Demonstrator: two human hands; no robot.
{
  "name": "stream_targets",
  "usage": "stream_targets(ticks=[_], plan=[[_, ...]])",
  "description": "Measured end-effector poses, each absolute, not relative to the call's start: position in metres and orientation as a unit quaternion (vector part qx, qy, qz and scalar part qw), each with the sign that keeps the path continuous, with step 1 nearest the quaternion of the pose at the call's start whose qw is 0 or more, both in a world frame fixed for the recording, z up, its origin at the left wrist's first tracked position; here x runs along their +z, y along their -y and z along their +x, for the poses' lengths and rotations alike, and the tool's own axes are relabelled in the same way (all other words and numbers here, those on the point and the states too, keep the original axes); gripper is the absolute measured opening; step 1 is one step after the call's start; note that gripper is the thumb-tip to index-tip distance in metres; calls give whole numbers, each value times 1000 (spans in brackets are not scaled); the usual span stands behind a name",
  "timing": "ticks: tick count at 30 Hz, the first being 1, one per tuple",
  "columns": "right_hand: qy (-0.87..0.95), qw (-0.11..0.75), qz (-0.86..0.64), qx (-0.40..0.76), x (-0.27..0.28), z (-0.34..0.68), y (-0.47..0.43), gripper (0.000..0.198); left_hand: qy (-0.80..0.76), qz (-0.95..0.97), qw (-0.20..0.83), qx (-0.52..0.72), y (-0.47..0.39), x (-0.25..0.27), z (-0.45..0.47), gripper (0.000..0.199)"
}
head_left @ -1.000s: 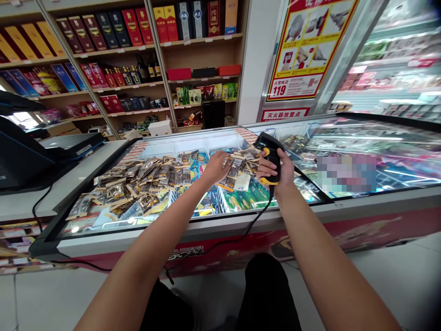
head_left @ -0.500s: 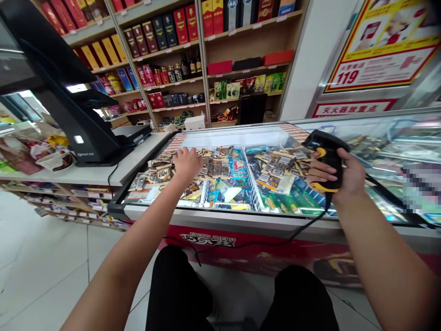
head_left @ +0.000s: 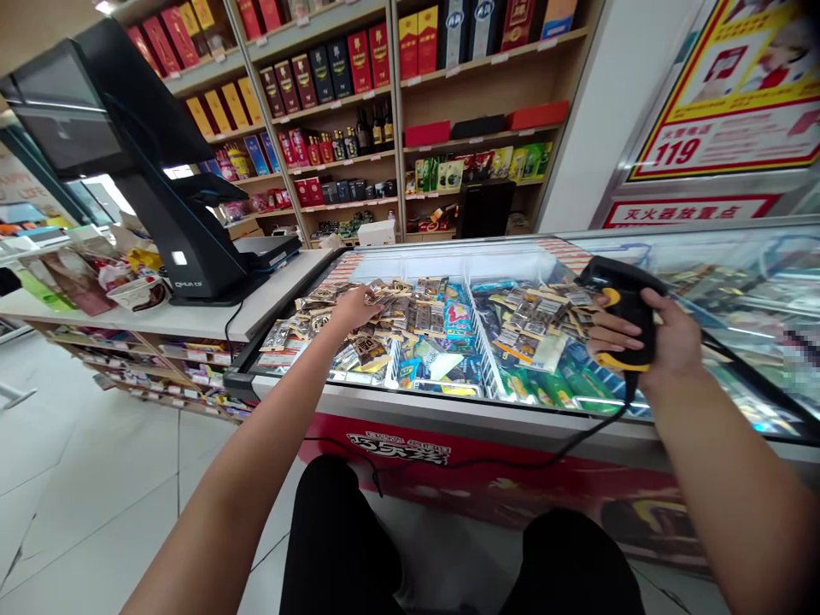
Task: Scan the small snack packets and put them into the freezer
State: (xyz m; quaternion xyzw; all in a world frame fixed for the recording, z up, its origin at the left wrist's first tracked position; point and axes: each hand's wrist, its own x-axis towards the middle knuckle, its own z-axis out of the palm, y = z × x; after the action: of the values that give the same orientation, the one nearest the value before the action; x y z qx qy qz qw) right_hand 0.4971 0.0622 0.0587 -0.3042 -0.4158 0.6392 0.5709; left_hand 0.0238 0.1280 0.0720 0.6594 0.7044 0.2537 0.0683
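Note:
In the freezer's left part my left hand (head_left: 354, 309) reaches down into a heap of small brown-and-clear packets (head_left: 397, 312). Its fingers are bent at the edge of one packet and seem to pinch it, though the fingertips are partly hidden. My right hand (head_left: 672, 337) is wrapped around a black and yellow barcode scanner (head_left: 631, 312), held above the right side of the chest freezer (head_left: 448, 408). A black cable (head_left: 551, 459) hangs from the scanner's handle across the freezer's red front.
White wire dividers (head_left: 485, 346) split the freezer; blue and green packs lie beside the brown ones. A black checkout terminal (head_left: 163, 196) stands on the counter (head_left: 256, 316) at left. Shelves with boxes (head_left: 336, 68) rise behind. My knees are close to the freezer front.
My left hand has gone from lying over the packets with fingers spread to bent fingers among them. The view has turned slightly left; the scanner stays in my right hand.

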Motion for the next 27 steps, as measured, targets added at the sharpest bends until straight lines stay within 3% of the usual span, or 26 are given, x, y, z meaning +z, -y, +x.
stream_targets(ticks=[3, 8, 14, 19, 27], plan=[[436, 565, -304, 631, 58, 497, -64, 33, -674, 634, 86, 368, -122, 76, 37, 36], [425, 530, -301, 669, 55, 498, -66, 36, -507, 554, 373, 545, -124, 75, 94, 39], [456, 417, -300, 726, 46, 496, -69, 40, -380, 453, 599, 540, -144, 58, 182, 46], [476, 369, -320, 731, 40, 491, -72, 46, -351, 382, 678, 520, -153, 38, 223, 46], [479, 347, -342, 730, 37, 489, -74, 47, -356, 386, 682, 510, -149, 32, 210, 40]])
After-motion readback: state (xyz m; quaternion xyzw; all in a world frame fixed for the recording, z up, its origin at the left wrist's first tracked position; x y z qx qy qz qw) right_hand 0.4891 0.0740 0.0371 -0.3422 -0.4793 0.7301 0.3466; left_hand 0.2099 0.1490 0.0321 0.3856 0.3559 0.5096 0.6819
